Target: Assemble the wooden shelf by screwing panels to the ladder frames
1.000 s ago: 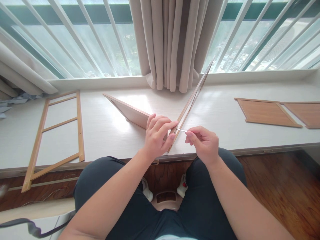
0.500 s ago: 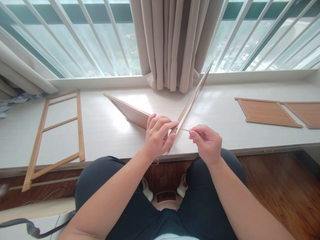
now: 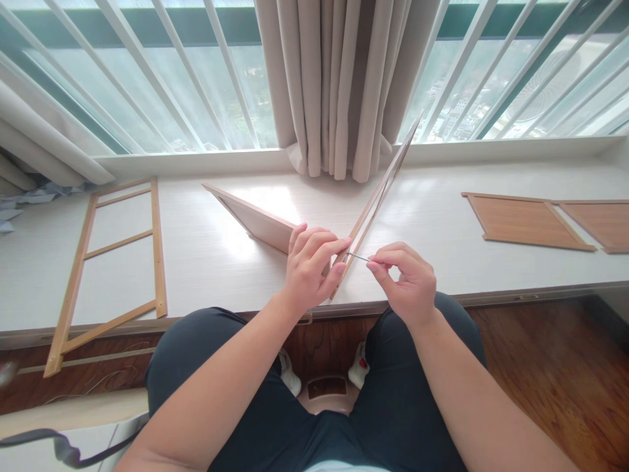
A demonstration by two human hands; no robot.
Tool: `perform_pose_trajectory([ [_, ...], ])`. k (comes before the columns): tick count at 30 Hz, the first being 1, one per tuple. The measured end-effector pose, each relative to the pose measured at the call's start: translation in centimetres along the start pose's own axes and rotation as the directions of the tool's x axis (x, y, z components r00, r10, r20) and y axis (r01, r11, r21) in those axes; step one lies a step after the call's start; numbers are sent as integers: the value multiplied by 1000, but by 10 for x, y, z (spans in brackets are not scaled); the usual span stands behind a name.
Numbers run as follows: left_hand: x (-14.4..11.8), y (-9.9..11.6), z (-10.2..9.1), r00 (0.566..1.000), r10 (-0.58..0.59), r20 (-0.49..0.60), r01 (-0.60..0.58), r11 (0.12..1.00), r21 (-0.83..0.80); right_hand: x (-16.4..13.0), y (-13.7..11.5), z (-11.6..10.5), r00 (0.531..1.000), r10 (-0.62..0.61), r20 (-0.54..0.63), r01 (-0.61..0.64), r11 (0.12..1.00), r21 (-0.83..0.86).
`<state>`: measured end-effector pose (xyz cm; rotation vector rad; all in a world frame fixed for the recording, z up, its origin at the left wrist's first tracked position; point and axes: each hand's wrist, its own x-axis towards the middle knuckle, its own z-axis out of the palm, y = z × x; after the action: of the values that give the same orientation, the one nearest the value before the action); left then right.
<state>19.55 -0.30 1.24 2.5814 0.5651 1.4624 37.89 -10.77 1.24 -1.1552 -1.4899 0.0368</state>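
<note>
Near the front edge of the white ledge, my left hand [image 3: 310, 265] is closed around the corner where a light wooden panel [image 3: 260, 226] meets an upright wooden frame [image 3: 381, 196]. Together the two pieces form a V, the panel leaning left and the frame slanting away to the right. Between thumb and fingertips, my right hand [image 3: 410, 278] pinches a thin metal rod [image 3: 360, 257]. The rod's far end reaches the frame beside my left fingertips; its exact contact is too small to make out. My right palm hides the near end.
A ladder-like wooden frame [image 3: 160, 262] lies on the left, overhanging the ledge [image 3: 417, 262]. On the right are two flat brown panels [image 3: 521, 219]. A beige curtain [image 3: 339, 92] hangs behind the upright frame, before a barred window. My knees flank the ledge's front edge.
My right hand has shifted slightly, its fingers now more rounded around the rod, which shows a little more of its length. My left hand and the wooden pieces stay put.
</note>
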Motion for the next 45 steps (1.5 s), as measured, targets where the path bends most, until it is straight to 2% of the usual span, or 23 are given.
perform_pose_trajectory([
  [14,0,1,-1,1000,-15,25,15,999,30,3,-3,-2,997,-76,9,76,996,-49],
  [22,0,1,0,999,-28,32,27,999,40,3,2,-1,999,-23,23,23,999,-22],
  [25,0,1,0,1000,-16,16,15,1000,14,1,2,-1,998,43,41,-43,999,-1],
  [27,0,0,0,1000,-5,4,5,1000,-4,-2,1,1,988,142,58,-145,989,37],
  [31,-1,0,0,1000,-5,5,5,1000,-8,-9,1,4,937,340,77,-348,925,150],
  [34,-1,0,0,1000,3,-4,-3,1000,-20,-11,0,7,917,391,81,-399,897,192],
  [41,0,0,-1,1000,3,11,-3,1000,-12,-13,1,5,922,386,14,-381,901,207],
  [45,1,1,-2,1000,-1,18,1,1000,-6,-9,4,0,959,284,-14,-281,955,98],
])
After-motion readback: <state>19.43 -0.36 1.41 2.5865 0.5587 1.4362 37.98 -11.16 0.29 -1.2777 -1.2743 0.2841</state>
